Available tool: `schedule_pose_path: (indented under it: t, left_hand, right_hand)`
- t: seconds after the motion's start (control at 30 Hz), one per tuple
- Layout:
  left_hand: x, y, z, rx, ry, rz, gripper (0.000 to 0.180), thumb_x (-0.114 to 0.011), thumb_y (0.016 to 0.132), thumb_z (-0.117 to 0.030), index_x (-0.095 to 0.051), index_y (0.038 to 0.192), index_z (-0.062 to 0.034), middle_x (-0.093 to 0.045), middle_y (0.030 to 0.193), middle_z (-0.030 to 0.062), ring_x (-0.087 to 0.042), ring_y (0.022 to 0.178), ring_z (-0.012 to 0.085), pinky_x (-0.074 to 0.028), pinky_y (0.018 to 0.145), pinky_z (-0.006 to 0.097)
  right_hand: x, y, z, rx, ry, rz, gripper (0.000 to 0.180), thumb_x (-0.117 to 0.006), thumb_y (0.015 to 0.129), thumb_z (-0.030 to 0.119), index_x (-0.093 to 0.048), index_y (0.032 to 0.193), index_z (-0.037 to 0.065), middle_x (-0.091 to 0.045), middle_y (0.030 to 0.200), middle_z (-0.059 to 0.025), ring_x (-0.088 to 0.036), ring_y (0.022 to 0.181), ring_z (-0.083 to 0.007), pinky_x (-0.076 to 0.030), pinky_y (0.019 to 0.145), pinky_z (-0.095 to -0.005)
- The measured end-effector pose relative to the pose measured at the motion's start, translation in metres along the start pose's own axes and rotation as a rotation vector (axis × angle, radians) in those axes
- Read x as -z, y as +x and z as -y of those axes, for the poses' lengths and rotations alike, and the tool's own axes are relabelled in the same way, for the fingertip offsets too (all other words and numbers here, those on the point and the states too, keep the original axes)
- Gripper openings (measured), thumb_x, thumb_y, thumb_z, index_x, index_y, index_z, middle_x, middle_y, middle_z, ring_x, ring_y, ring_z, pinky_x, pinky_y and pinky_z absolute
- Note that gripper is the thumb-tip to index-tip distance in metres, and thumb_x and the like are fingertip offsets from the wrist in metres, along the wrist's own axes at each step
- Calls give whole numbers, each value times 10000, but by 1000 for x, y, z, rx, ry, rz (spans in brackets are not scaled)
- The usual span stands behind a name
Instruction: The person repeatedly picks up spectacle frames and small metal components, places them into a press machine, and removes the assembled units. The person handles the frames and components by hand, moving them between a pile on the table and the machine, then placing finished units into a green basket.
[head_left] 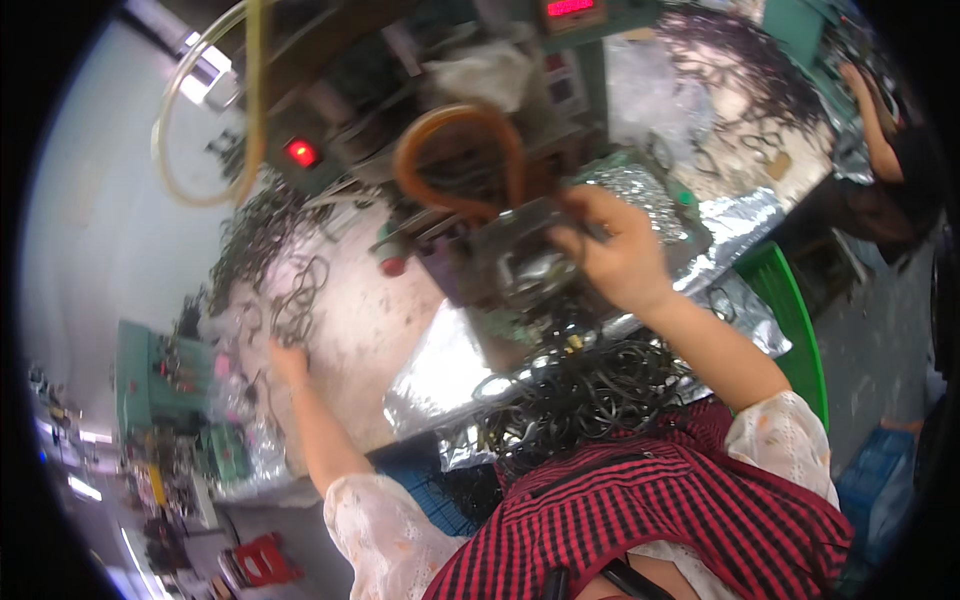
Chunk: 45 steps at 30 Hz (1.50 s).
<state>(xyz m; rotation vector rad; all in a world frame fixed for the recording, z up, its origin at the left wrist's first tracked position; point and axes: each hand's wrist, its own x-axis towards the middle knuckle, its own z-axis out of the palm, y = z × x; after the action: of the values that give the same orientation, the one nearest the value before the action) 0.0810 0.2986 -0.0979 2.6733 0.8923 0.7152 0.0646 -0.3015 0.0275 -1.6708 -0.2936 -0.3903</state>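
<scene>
My right hand (622, 258) is up at the front of a bench machine, fingers bent and pressed together beside its clear guard (540, 262). What they grip there is hidden. Out to the left, my left hand (289, 362) reaches across the pale tabletop to some loose black cables (300, 305). Its fingertips touch or nearly touch them, but blur hides whether they close on one. A large tangle of black cables (590, 395) lies between the machine and my lap, partly over silver foil sheeting (430, 370).
An orange-brown hose (460, 112) loops at the machine, with a red button (392, 266) left of it. More cables (255, 235) heap at the table's back left. A green crate (795, 320) stands at my right. Another person's arm (874, 130) works at far right.
</scene>
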Motion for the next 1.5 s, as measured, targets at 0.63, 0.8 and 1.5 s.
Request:
schedule_pose_path:
  t: [0.63,0.8,1.5]
  left_hand:
    - [49,-162,-180,-461,-449,-240,330,-531,866,-69,-639,1162,29,-534,1345,177,-497,1236,306,-393,1026,381]
    - [62,-154,-292,-178,-1149,354,285,-662,894,-161,-648,1111,25,-634,1151,107,-567,1081,179,-406,967,303]
    - [43,-101,-134,-266,448,187,193,-550,862,-175,-674,910,-35,-666,869,210,-647,843,376,-513,692,472]
  right_hand:
    - [-13,-27,47,-84,376,120,468,-557,854,-22,-467,1313,-22,-607,1183,-136,-585,1141,-204,-442,963,-300]
    - [24,-5,13,-44,91,100,473,-566,865,30,-468,1326,-5,-630,1217,-135,-566,1155,-183,-416,992,-302]
    - [81,-31,-72,164,-1030,-146,169,-718,766,123,-657,917,79,-635,848,-74,-574,855,-292,-459,754,-406]
